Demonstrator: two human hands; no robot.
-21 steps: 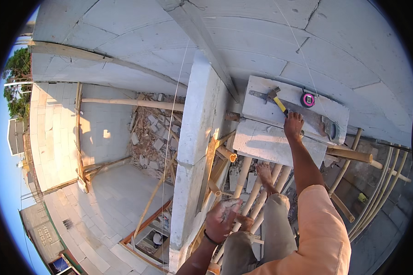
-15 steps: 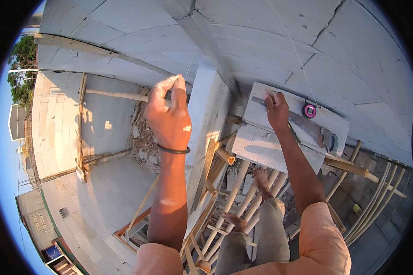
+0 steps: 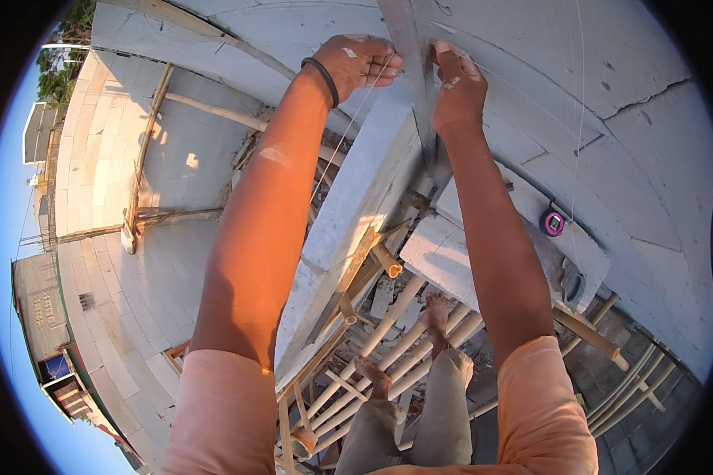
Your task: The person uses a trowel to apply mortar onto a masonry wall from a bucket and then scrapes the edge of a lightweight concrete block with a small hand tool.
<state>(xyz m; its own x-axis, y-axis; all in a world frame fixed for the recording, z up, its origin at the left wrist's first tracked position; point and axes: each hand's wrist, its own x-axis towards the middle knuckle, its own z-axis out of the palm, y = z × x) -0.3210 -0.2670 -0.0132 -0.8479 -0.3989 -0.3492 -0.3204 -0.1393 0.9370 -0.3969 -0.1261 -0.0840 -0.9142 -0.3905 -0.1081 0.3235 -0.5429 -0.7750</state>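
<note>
Both my arms reach up to a narrow grey upright post (image 3: 408, 59) against the block wall. To its left, my left hand (image 3: 360, 67) is closed, fingers curled around a thin string (image 3: 342, 141) that hangs slantwise from them. A dark band circles that wrist. Just right of the post, my right hand (image 3: 459, 87) is closed in a pinch, with a thin line running off from its fingertips along the wall. Whether either hand touches the post I cannot tell. Below them, a pale wall end (image 3: 364, 190) stands beside the post.
Light blocks (image 3: 440, 245) lie at the right, bearing a pink-and-black tape measure (image 3: 552, 222) and a trowel-like metal tool (image 3: 569, 277). My bare feet (image 3: 438, 310) stand on bamboo poles (image 3: 392, 317) with gaps between. Another string (image 3: 578, 119) hangs before the wall (image 3: 642, 174). A pale floor lies far below left.
My right hand has left the blocks and risen to the post. The left hand has moved up and right to the post's other side. My view has shifted with them.
</note>
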